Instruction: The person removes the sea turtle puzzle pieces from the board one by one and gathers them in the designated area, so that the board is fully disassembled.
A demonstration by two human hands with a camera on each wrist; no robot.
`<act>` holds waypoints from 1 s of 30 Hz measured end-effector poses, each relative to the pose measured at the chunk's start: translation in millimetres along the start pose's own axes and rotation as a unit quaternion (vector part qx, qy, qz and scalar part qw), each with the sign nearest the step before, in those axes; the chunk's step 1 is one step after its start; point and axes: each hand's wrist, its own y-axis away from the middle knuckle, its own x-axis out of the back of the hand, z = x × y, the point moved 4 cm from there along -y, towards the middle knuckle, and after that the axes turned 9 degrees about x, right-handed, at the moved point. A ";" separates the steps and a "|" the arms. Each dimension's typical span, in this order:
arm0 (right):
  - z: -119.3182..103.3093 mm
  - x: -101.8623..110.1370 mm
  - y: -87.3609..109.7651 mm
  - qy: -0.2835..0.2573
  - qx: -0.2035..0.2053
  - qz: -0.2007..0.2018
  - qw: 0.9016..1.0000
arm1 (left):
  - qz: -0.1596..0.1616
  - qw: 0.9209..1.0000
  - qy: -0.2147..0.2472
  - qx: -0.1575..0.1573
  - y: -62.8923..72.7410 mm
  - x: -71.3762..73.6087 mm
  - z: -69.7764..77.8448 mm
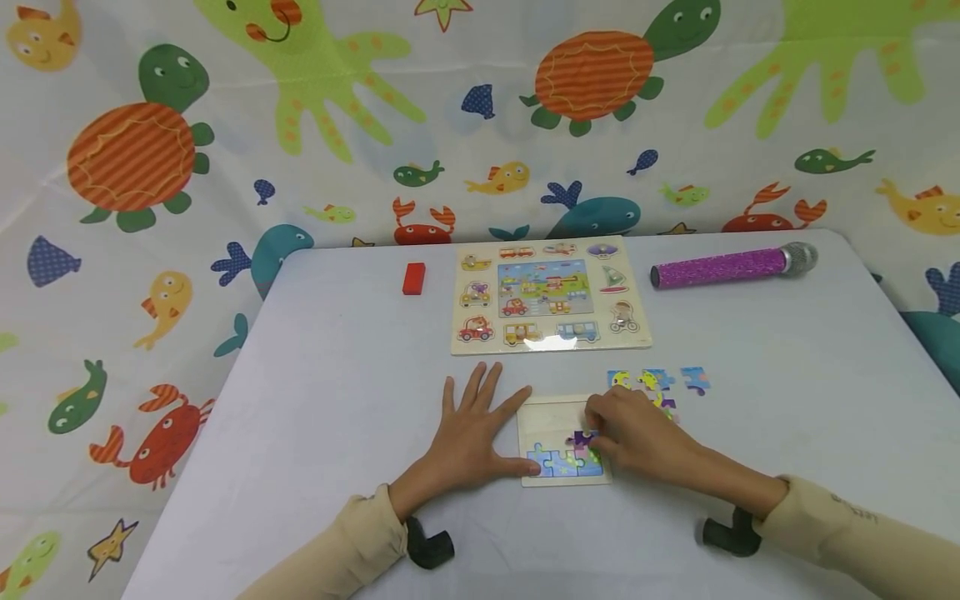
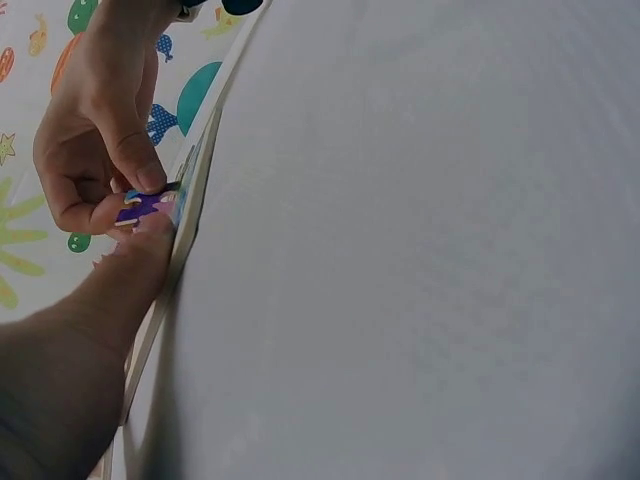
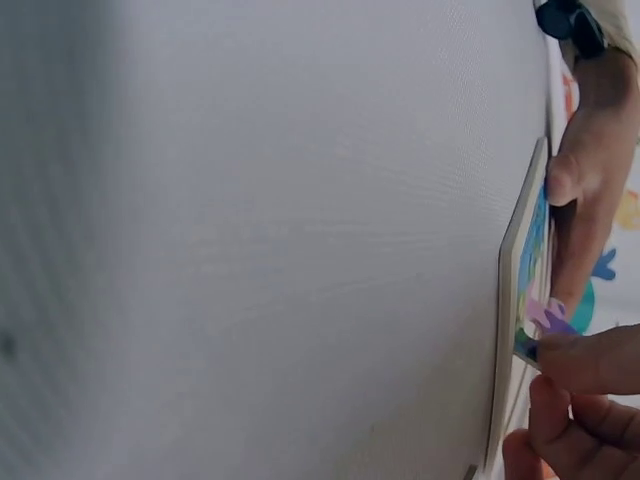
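A small wooden puzzle tray (image 1: 551, 414) lies in front of me, with blue jigsaw pieces (image 1: 557, 464) joined along its near edge. My left hand (image 1: 467, 437) is spread flat beside the tray, its thumb resting on the lower left corner. Over the tray's right side, my right hand (image 1: 645, 437) pinches a purple and pink puzzle piece (image 1: 581, 440) between thumb and fingers. The left wrist view shows that purple piece (image 2: 143, 208) tilted at the fingertips. Part of it is hidden by the fingers.
Loose puzzle pieces (image 1: 695, 379) lie behind my right hand, some partly covered. Farther back are a wooden vehicle puzzle board (image 1: 551, 335), a red block (image 1: 414, 279) and a purple glittery microphone (image 1: 720, 268). A sea-animal print cloth (image 1: 337, 192) hangs behind the white table (image 1: 337, 375).
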 end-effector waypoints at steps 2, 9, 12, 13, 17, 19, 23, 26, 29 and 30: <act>-0.7 -0.1 -0.4 0.000 0.005 -0.004 1.000 | 0.000 1.000 -0.001 0.000 0.0 0.0 -0.1; -5.9 -5.9 0.0 0.036 0.026 -0.023 0.999 | 0.003 1.000 -0.002 -0.006 0.1 -0.6 -0.7; -7.3 -7.1 -0.9 0.033 0.030 -0.030 0.999 | 0.000 1.000 -0.002 -0.003 -0.5 -1.5 -1.5; -7.4 -7.2 -1.1 0.030 0.031 -0.031 0.999 | 0.000 1.000 0.000 -0.003 -0.5 -1.8 -1.7; -7.8 -6.3 -1.9 0.026 0.031 -0.031 0.999 | 0.002 1.000 0.002 -0.004 -1.0 -2.4 -1.9; -7.7 -6.1 -2.3 0.024 0.033 -0.031 0.999 | 0.002 1.000 0.002 -0.004 -1.2 -2.4 -2.0; -4.5 -5.1 -2.6 0.015 0.029 -0.029 0.999 | 0.002 1.000 0.002 -0.002 -1.4 -1.6 -1.5; 1.1 -1.8 -1.1 0.000 0.011 -0.023 1.000 | 0.000 1.000 0.001 -0.001 -1.0 -1.0 -1.1; 7.6 6.4 3.1 -0.020 -0.004 -0.014 1.000 | 0.001 1.000 0.001 -0.002 -1.1 -1.3 -0.7; 9.8 10.7 5.1 -0.030 -0.008 -0.011 0.999 | 0.001 1.000 0.001 -0.002 -1.3 -1.7 -0.7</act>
